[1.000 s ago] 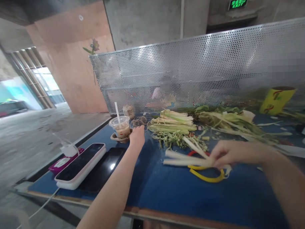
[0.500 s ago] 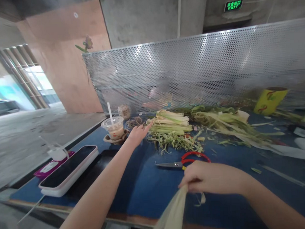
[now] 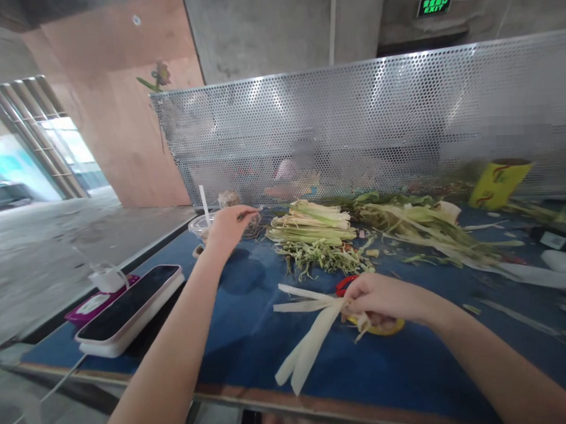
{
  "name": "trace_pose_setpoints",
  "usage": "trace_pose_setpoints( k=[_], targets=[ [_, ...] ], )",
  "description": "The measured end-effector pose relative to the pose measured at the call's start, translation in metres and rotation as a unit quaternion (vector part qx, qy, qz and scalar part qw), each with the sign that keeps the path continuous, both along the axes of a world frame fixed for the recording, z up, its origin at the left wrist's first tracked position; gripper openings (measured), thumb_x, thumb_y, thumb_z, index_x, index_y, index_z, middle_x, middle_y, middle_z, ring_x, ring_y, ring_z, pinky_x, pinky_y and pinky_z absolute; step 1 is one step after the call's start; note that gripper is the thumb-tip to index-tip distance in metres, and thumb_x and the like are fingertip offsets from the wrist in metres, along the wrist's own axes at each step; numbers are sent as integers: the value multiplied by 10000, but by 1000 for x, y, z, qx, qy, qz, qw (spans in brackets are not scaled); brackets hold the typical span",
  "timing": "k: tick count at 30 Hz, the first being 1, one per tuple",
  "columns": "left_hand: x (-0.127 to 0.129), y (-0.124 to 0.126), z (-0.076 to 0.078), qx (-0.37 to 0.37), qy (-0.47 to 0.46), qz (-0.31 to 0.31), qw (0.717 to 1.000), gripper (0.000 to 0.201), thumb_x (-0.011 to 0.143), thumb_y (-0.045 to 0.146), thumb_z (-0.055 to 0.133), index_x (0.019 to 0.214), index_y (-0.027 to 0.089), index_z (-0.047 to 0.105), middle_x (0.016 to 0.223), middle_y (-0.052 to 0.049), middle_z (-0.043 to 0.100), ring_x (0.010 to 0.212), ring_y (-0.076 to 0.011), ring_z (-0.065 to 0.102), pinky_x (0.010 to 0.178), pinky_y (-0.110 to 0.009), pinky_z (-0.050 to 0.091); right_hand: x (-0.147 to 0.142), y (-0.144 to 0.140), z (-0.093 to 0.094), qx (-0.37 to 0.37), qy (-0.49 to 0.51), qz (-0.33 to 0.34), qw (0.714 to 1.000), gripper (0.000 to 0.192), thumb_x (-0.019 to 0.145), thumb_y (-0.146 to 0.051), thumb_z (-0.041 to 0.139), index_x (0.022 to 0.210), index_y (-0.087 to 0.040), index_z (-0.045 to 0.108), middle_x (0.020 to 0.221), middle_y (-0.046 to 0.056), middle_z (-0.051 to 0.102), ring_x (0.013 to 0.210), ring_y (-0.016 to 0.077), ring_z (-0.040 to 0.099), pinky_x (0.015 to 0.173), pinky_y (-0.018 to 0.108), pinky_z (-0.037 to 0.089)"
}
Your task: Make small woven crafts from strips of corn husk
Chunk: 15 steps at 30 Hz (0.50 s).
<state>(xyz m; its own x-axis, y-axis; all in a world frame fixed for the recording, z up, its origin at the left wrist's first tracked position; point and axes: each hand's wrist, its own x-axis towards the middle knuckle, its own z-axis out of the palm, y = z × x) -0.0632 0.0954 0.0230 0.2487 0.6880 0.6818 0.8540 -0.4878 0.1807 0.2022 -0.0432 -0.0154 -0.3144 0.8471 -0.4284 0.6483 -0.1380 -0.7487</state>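
Observation:
My right hand [image 3: 376, 298] pinches a bunch of pale corn husk strips [image 3: 310, 347], fanned out to the left over the blue tabletop. Red-handled scissors [image 3: 345, 285] lie mostly hidden beneath that hand and the strips. A yellow curved edge [image 3: 393, 327] shows below my fingers; its kind is unclear. My left hand [image 3: 228, 227] is closed in a pinch above the tangle of thin brown twine [image 3: 254, 225], in front of a lidded plastic cup [image 3: 198, 225]. Whatever its fingertips hold is too small to name.
Stacked husks [image 3: 311, 223] and curly green shreds [image 3: 328, 257] lie mid-table, loose leaves [image 3: 418, 229] to their right. A phone in a pale case [image 3: 128, 307] is at the left, by a purple box [image 3: 80, 313]. A perforated metal screen [image 3: 330, 124] stands behind; a yellow roll [image 3: 500, 183] is back right.
My left hand has moved left from beside the husk stack to the twine, its pointing finger now drawn into a pinch. My right hand has raised the strips onto the table, over the scissors.

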Motion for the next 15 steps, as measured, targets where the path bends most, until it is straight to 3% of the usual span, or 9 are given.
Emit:
trace_pose_setpoints(
  k=[3,7,11,15],
  targets=[
    [-11,-8,5,46,-108,-1,993,209,783,276,518,891,209,684,833,-23,704,630,-138,628,565,-223,485,1,3,-4,-10,10,-10,1000,111,690,-198,461,615,-147,526,461,-36,461,362,33,351,348,138,275],
    [-17,-12,3,104,-270,-37,956,194,741,287,572,852,185,694,819,-37,688,597,-115,605,476,-192,464,4,5,-4,-42,-1,10,999,133,701,-206,465,601,-142,524,521,6,541,377,43,384,344,146,290],
    [-17,-11,-3,148,-178,-38,972,184,749,292,575,851,196,695,825,-35,669,697,-133,608,584,-217,496,4,0,-1,-38,-33,67,996,149,743,-237,458,641,-157,530,543,6,555,418,75,454,386,172,339],
    [-16,-8,-12,122,-47,-26,991,166,775,230,541,848,206,689,811,-29,681,754,-151,615,720,-253,483,3,-18,-2,150,-148,136,968,183,787,-213,408,628,-178,492,572,-17,516,516,98,493,492,204,339]
  ],
)
